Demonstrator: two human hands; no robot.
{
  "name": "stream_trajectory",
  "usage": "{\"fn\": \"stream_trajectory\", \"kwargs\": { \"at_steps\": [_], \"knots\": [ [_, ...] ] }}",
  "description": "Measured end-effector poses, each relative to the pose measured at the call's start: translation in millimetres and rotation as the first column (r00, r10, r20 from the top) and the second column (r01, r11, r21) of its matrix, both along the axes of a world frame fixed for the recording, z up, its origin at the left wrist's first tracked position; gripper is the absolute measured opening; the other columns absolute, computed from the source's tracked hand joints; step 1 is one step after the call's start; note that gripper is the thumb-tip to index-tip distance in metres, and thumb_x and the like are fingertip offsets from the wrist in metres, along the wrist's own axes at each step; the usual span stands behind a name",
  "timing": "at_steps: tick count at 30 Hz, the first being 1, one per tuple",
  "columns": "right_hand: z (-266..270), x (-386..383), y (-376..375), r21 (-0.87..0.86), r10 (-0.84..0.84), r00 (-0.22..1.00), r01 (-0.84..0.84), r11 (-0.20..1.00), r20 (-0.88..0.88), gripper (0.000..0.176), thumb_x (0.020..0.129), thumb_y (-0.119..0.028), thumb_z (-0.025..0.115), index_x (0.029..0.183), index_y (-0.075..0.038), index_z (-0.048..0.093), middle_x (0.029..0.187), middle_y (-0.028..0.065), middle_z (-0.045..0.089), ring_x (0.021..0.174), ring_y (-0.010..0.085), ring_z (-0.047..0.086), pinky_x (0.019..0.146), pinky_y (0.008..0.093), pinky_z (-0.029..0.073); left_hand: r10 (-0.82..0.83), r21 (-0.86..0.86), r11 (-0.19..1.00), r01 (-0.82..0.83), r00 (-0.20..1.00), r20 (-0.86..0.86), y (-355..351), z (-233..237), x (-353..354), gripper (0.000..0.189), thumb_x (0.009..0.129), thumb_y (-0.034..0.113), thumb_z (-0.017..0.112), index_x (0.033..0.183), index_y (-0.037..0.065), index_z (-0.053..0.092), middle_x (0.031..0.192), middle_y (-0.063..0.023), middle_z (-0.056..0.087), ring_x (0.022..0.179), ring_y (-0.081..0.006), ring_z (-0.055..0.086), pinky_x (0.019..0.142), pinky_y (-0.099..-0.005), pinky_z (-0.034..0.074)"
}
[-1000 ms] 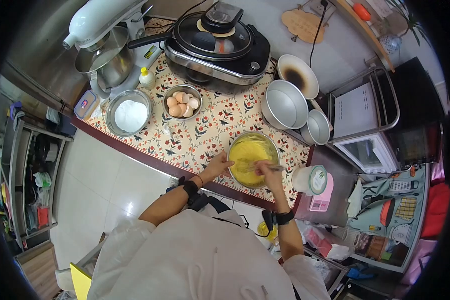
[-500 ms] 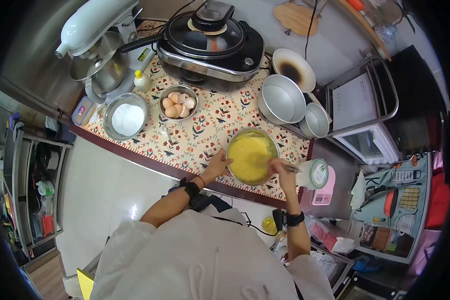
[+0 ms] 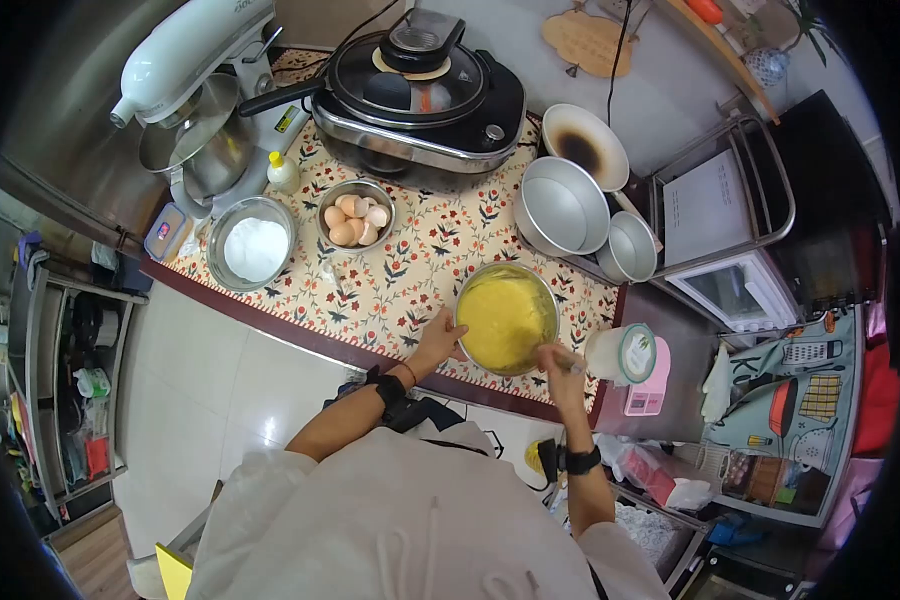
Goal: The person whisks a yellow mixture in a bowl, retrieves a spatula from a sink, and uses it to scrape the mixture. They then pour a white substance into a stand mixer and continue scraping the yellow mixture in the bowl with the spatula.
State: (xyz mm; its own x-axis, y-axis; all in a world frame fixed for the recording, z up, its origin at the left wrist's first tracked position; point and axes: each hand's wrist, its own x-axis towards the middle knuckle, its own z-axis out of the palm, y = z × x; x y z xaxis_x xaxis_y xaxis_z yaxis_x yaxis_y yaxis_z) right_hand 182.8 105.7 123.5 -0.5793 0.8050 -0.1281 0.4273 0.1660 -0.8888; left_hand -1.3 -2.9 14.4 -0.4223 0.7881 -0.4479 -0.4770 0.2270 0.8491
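Left hand (image 3: 436, 338): partly curled, grasping the near-left side of the metal mixing bowl (image 3: 554, 300), thumb at the rim, fingers against the outer wall. Right hand (image 3: 562, 372): closed around the handle of a utensil (image 3: 573, 362) at the bowl's near-right edge; the utensil's working end is too blurred to make out. The mixing bowl lies between the hands, near the front edge of the bench (image 3: 420, 262), and contains a smooth yellow mixture (image 3: 502, 312).

Farther left on the flowered cloth (image 3: 450, 215), a small metal bowl (image 3: 323, 222) contains brown eggshells (image 3: 356, 219), some visibly broken. Beside it, a larger bowl (image 3: 216, 262) holds white powder (image 3: 256, 249). A yellow-capped bottle (image 3: 283, 176) stands just behind these two. Beyond the mixing bowl, toward the right, are two round cake tins (image 3: 563, 205). To the right of the right hand, a green-lidded tub (image 3: 620, 354) overlaps a pink scale (image 3: 649, 382) in view; whether they touch cannot be told.
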Motion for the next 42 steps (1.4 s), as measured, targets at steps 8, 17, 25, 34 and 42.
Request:
{"fn": "stream_trajectory", "kwargs": {
  "at_steps": [8,17,25,34,42],
  "knots": [
    [-16.9,-6.6,27.1,0.039,-0.046,0.999,0.046,0.998,-0.002,0.017,0.083,-0.013,0.055,0.083,0.001,0.062,0.073,0.0051,0.062,0.067,0.0098,0.056,0.062,0.0226,0.044,-0.069,-0.051,0.997,0.065,0.994,-0.089,0.3,11.0,-3.7,0.025,0.084,0.015,0.053,0.08,0.005,0.031,0.059,-0.0071,0.043,0.044,-0.0209,0.058,0.028,-0.0246,0.038],
    [-12.5,-17.2,22.9,-0.078,-0.019,0.989,0.008,0.997,-0.144,0.014,0.082,-0.011,0.057,0.085,0.002,0.062,0.07,0.0037,0.06,0.063,0.0071,0.052,0.059,0.0202,0.042,-0.109,-0.083,0.991,0.101,0.989,-0.102,-0.7,16.9,-7.3,0.023,0.084,0.012,0.051,0.078,0.004,0.031,0.061,-0.0065,0.039,0.041,-0.0155,0.051,0.031,-0.0269,0.046],
    [-13.8,-25.7,-21.4,-0.106,0.097,0.966,-0.126,0.986,-0.241,0.014,0.084,-0.009,0.055,0.085,0.002,0.062,0.075,0.0047,0.061,0.066,0.0083,0.054,0.063,0.0209,0.044,-0.059,-0.058,0.997,0.054,0.995,-0.081,-0.3,13.5,-4.8,0.023,0.085,0.013,0.052,0.079,0.004,0.031,0.061,-0.006,0.04,0.037,-0.0142,0.047,0.034,-0.0273,0.048],
    [-23.2,-50.2,-29.1,0.131,0.268,0.932,-0.242,0.961,-0.246,0.01,0.083,-0.006,0.054,0.082,0.002,0.059,0.092,0.0072,0.062,0.085,0.0116,0.056,0.075,0.0235,0.044,-0.083,-0.025,0.996,0.083,0.997,-0.002,0.4,-8.4,-7.8,0.02,0.085,0.012,0.052,0.081,0.003,0.034,0.073,-0.0049,0.039,0.055,-0.0149,0.053,0.043,-0.0309,0.056],
    [-35.4,-27.6,30.2,0.198,0.088,0.951,-0.029,0.98,-0.295,0.009,0.082,-0.003,0.051,0.082,0.003,0.059,0.084,0.0066,0.063,0.081,0.0115,0.055,0.073,0.0232,0.043,-0.055,0.068,0.996,0.051,0.997,0.052,2.1,-5.9,-10.2,0.024,0.084,0.014,0.054,0.079,0.004,0.033,0.064,-0.005,0.041,0.049,-0.0127,0.053,0.041,-0.0295,0.053]
  ]
}}
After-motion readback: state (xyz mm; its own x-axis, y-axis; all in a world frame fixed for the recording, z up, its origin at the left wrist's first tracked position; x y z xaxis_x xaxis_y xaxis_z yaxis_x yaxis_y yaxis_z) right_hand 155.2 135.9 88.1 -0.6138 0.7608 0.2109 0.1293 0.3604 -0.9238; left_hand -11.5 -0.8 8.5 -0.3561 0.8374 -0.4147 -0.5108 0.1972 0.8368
